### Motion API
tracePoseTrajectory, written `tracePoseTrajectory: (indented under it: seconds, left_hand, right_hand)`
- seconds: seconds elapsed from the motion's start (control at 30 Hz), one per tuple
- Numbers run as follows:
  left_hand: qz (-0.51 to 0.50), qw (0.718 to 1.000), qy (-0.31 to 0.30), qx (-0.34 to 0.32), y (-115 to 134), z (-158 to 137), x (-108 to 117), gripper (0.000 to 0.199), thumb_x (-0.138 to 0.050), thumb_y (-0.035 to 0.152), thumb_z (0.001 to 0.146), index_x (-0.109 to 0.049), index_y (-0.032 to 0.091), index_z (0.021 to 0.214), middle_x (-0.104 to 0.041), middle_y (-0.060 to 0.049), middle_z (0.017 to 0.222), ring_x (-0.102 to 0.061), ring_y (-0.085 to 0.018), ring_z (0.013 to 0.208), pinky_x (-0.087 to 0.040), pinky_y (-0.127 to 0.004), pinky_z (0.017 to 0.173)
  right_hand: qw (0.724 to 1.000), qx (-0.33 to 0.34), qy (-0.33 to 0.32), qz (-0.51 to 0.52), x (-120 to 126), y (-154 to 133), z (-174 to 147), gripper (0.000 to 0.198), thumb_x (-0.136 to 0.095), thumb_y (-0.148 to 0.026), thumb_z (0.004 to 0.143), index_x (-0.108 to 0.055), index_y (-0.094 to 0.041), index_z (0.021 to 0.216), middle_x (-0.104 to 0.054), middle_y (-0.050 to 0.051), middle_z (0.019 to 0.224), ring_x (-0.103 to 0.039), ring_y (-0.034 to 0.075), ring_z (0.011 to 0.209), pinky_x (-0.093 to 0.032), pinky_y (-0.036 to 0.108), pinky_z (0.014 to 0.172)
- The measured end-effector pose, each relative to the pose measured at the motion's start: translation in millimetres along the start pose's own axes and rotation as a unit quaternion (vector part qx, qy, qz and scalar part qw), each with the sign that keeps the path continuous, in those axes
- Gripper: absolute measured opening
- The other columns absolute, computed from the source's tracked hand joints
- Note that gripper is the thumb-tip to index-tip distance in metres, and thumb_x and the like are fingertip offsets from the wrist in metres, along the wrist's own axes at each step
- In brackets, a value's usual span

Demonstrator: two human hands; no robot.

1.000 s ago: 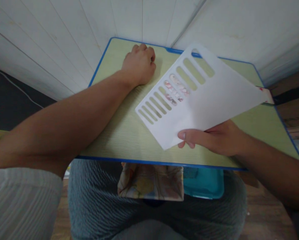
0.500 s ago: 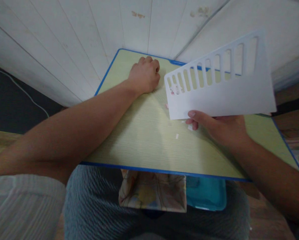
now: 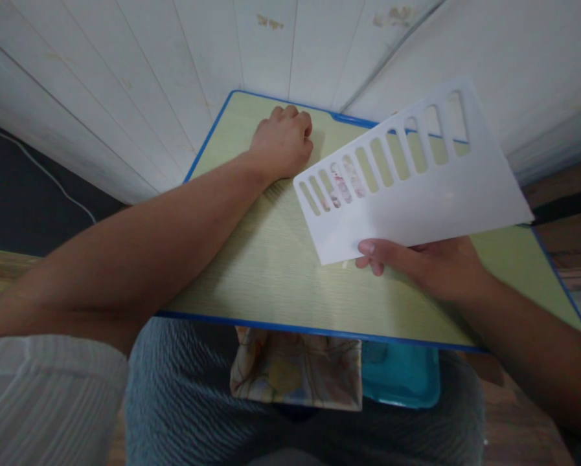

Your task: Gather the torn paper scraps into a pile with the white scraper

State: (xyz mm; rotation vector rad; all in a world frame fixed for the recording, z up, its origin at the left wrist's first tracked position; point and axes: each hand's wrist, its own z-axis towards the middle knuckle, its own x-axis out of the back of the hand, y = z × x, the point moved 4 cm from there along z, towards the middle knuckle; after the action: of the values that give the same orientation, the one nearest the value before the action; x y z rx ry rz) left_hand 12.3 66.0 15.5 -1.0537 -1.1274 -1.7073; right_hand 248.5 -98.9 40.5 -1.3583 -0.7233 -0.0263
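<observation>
My right hand (image 3: pixel 419 264) grips a stiff white slotted sheet (image 3: pixel 416 206) by its lower edge, thumb on the near face and fingers behind. A row of rounded cut-out slots runs along the sheet, growing longer towards the right. It is tilted above the light-green tabletop (image 3: pixel 265 278). Red-and-white bits (image 3: pixel 341 184) show through some left slots; what they are is unclear. My left hand (image 3: pixel 285 139) rests closed on the far left of the table, fingers curled under. Anything inside that fist is hidden.
The table has a blue rim (image 3: pixel 290 327) and stands against a white plank wall (image 3: pixel 265 58). Below its front edge are a flower-patterned cloth container (image 3: pixel 300 382) and a teal plastic tray (image 3: pixel 409 378). A grey cable (image 3: pixel 392 55) runs along the wall.
The white sheet has moved left and down with my right hand, now covering most of the small scraps that lay on the table. My left hand has stayed in place.
</observation>
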Motion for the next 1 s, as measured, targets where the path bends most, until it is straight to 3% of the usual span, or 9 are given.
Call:
tracePoseTrajectory:
  seconds: [0.13,0.27,0.4,0.47,0.63,0.8,0.9,1.0]
  left_hand:
    - [-0.002,1.0,0.005,-0.004,-1,0,-1,0.029,-0.06,0.017,0.117,-0.081,0.024,0.137,-0.074,-0.016,0.155,-0.058,-0.037,0.146,-0.053,-0.057,0.122]
    - [0.004,1.0,0.008,-0.007,3,-2,2,0.03,-0.059,0.016,0.117,-0.08,0.019,0.139,-0.073,-0.019,0.158,-0.059,-0.039,0.147,-0.052,-0.059,0.124]
    - [0.014,1.0,-0.002,0.008,1,0,0,0.029,-0.058,0.021,0.118,-0.08,0.029,0.136,-0.072,-0.013,0.159,-0.057,-0.036,0.147,-0.052,-0.058,0.126]
    - [0.011,1.0,0.001,0.008,-1,2,-3,0.029,-0.058,0.024,0.117,-0.08,0.032,0.134,-0.071,-0.012,0.158,-0.056,-0.036,0.146,-0.052,-0.059,0.126]
    - [-0.019,0.999,0.026,-0.006,-7,7,-8,0.028,-0.059,0.026,0.114,-0.081,0.04,0.124,-0.075,-0.01,0.148,-0.056,-0.039,0.141,-0.051,-0.064,0.124]
    - [-0.004,1.0,0.016,-0.008,-4,3,-4,0.031,-0.061,0.016,0.113,-0.082,0.028,0.132,-0.073,-0.017,0.154,-0.059,-0.042,0.147,-0.054,-0.063,0.122]
    - [0.012,1.0,0.013,-0.008,2,0,1,0.028,-0.062,0.016,0.116,-0.082,0.023,0.135,-0.074,-0.021,0.156,-0.062,-0.043,0.15,-0.056,-0.061,0.122]
    - [0.015,1.0,0.011,-0.005,5,-3,4,0.026,-0.064,0.015,0.115,-0.081,0.021,0.133,-0.075,-0.019,0.154,-0.063,-0.042,0.148,-0.056,-0.058,0.12]
  right_hand:
    - [1.0,0.007,-0.022,-0.012,-2,5,1,0.039,-0.09,-0.04,0.099,-0.076,-0.031,0.063,-0.081,0.002,0.069,-0.076,0.023,0.059,-0.064,0.035,0.056]
    - [0.996,0.046,-0.06,-0.037,-2,2,-2,0.023,-0.091,-0.034,0.099,-0.086,-0.03,0.077,-0.079,-0.001,0.066,-0.072,0.021,0.055,-0.06,0.034,0.055]
    - [0.98,0.132,-0.14,-0.05,-6,-13,-8,0.019,-0.093,-0.027,0.097,-0.088,-0.031,0.08,-0.085,-0.004,0.075,-0.08,0.021,0.069,-0.065,0.033,0.072]
    - [0.978,0.127,-0.162,-0.041,-7,-15,-9,0.02,-0.092,-0.025,0.099,-0.089,-0.032,0.081,-0.084,-0.005,0.073,-0.08,0.02,0.066,-0.063,0.031,0.069]
    - [0.986,0.091,-0.141,-0.024,-6,-12,-9,0.021,-0.09,-0.026,0.101,-0.088,-0.033,0.081,-0.08,-0.006,0.066,-0.074,0.019,0.059,-0.06,0.031,0.065]
    - [0.977,0.089,-0.192,-0.002,-14,-17,-11,0.021,-0.092,-0.032,0.099,-0.087,-0.034,0.079,-0.085,-0.003,0.073,-0.081,0.022,0.067,-0.067,0.033,0.069]
    - [0.989,0.041,-0.136,0.032,-7,-11,-6,0.024,-0.095,-0.037,0.098,-0.086,-0.031,0.076,-0.081,-0.001,0.067,-0.075,0.021,0.057,-0.062,0.033,0.056]
    - [0.995,0.024,0.035,0.09,14,3,4,0.03,-0.096,-0.044,0.097,-0.082,-0.026,0.077,-0.08,0.002,0.067,-0.07,0.022,0.053,-0.057,0.035,0.048]
